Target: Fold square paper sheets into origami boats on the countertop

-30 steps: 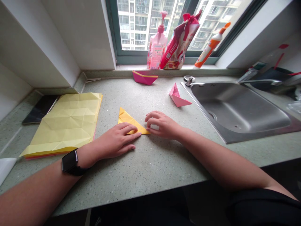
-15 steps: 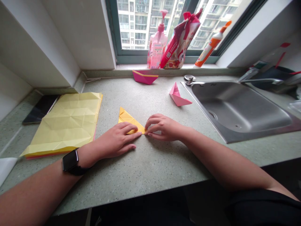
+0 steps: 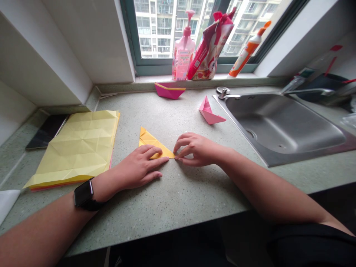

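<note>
A folded orange-yellow paper [image 3: 151,141], triangular in outline, lies on the counter with creases showing on its upper left part. My left hand [image 3: 144,163] rests on its lower edge, fingers stretched out and pressing it down; part of the paper is hidden below them. At the sharp right corner, my right hand [image 3: 193,149] has its fingertips closed in a pinch. Behind sit a magenta folded paper boat [image 3: 169,92] and a pink folded paper piece [image 3: 210,115] with a raised point.
To the left, a stack of creased yellow paper [image 3: 80,139] partly covers a dark phone [image 3: 43,133]. A steel sink [image 3: 280,126] is set into the counter on the right. Along the windowsill stand a pink pump bottle [image 3: 183,55], a red bag [image 3: 210,52] and an orange-white bottle [image 3: 246,55].
My right fingertips have shifted slightly right, and more of the paper's right corner shows. My left hand stays nearly in place on the paper. The camera view has moved a little.
</note>
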Tool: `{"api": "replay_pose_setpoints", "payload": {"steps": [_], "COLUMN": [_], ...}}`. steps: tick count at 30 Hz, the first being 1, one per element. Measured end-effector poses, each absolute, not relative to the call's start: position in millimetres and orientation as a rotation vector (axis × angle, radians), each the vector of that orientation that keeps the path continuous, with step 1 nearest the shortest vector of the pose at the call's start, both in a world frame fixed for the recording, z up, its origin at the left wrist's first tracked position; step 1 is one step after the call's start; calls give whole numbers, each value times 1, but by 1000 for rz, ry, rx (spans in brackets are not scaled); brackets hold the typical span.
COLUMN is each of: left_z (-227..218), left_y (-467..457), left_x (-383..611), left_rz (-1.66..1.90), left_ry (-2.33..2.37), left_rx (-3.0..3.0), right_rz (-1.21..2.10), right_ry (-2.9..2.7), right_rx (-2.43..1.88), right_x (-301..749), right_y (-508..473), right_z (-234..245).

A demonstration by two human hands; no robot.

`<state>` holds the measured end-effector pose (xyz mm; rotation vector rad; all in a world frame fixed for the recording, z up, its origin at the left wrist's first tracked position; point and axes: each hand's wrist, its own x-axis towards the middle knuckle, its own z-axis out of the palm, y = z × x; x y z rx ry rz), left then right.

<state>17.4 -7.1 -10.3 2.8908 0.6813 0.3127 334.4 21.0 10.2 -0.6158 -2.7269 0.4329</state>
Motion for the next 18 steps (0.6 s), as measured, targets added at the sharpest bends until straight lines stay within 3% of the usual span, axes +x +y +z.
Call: {"api": "replay_pose_setpoints", "payload": {"steps": [18], "left_z": [-8], "left_y": [-11], "left_x": [21], "left_rz": [272], "left_ry": [737], "left_rx": [2877], "right_rz": [351], "right_ry": [-2672], "right_rx": [-634], "right_x": [338], "right_y": [21], "right_z": [11]}}
